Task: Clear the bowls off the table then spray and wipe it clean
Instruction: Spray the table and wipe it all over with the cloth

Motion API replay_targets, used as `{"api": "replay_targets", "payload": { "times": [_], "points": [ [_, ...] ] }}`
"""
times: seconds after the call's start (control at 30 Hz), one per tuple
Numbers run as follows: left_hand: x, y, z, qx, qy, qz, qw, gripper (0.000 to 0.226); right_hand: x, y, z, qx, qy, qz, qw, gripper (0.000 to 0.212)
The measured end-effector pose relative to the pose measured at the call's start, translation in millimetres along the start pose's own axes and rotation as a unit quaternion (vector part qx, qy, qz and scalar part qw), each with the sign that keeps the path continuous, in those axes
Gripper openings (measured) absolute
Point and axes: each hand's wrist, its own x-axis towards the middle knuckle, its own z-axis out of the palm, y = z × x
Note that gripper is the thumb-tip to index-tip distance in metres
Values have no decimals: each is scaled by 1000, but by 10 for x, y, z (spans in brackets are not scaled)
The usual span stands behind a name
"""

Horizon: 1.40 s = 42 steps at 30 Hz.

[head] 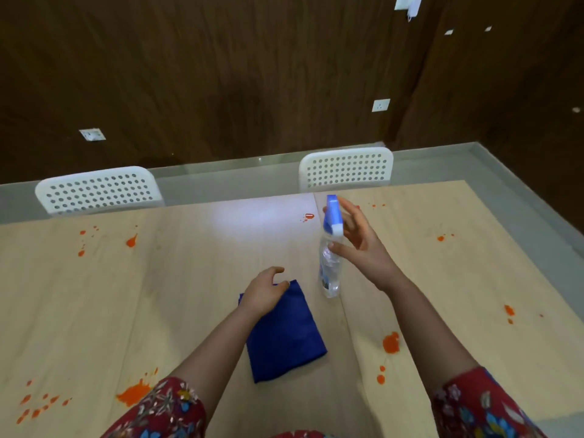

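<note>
Spray bottle point(331, 248) upright, just left of the right hand point(357, 245)

A clear spray bottle point(330, 267) with a blue-and-white trigger head stands upright on the pale wooden table point(189, 279), just right of a folded dark-blue cloth point(284, 336) lying flat. Orange stains point(391, 343) spatter the table all around the cloth.

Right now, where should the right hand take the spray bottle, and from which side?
Take the bottle at its narrow neck, just under the blue trigger head, coming from the right, where the open right hand is. It stands upright, and the cloth lies on its left.
</note>
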Motion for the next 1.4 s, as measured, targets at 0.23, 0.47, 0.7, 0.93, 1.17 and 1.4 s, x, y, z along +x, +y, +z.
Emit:
{"api": "replay_targets", "payload": {
  "times": [0.23, 0.47, 0.7, 0.93, 1.17, 1.4],
  "points": [
    [204, 114, 199, 36, -29, -13, 999, 48, 20, 122, 27, -55, 190, 34, 980, 39],
    [329, 230, 472, 77, -43, -6, 996, 57, -43, 176, 107, 16, 54, -105, 993, 46],
    [420, 465, 760, 142, -45, -46, 988, 77, 221, 177, -141, 64, 335, 6, 940, 16],
    [520, 663, 1096, 180, -75, 36, 980, 110, 600, 326, -976, -173, 264, 95, 944, 25],
    [548, 531, 1248, 184, -168, 51, 967, 126, 794, 418, -1188, -157, 56, 120, 979, 27],
    [565, 517, 1271, 207, -176, 45, 961, 126, 970, 705, -1366, -136, 93, 269, 949, 60]
  ]
}}
